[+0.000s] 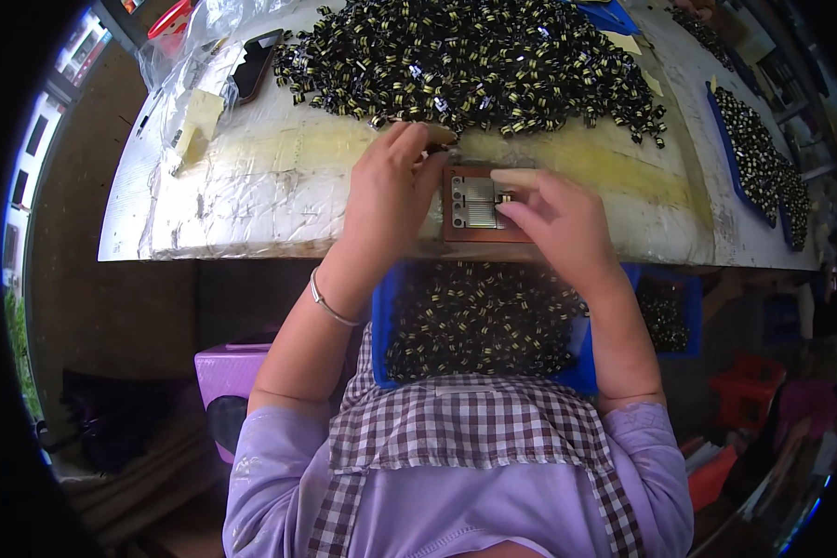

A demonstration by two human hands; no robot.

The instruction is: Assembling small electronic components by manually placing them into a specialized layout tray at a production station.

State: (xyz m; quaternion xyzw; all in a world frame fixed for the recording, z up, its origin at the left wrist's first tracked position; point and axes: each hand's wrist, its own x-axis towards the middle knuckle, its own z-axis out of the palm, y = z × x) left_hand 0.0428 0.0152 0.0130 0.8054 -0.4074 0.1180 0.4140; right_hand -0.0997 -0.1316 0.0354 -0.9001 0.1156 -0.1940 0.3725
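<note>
Head view looks down on a white, plastic-wrapped worktable (279, 186) where a reddish-brown fixture block (479, 205) with a ribbed metal plate sits near the front edge. The right hand (558, 223) pinches one small black-and-yellow wound part (505, 197) between thumb and forefinger, right at the fixture's right side, touching or just above the plate. The left hand (391, 181) rests curled against the fixture's left edge, fingertips at the near rim of the big heap of parts (474, 65); whether it grips a piece there I cannot tell

The part looks light, rigid and tiny, probably a plastic body with fine winding (the yellow band is likely tape over wire), so it should be taken by its hard black ends with fingertips rather than squeezed on the wound middle. It would slip easily from a loose pinch, being so small

On the person's lap, below the table edge, a blue tray (381, 325) holds more of the same parts. Another blue tray (716, 121) of them lies at the table's right. At the far left, a dark flat phone-like slab (254, 63) lies beside crumpled clear plastic bags (195, 56) and pale yellow paper scraps (195, 126). A purple box (228, 372) stands on the floor at left; no label is readable anywhere
</note>
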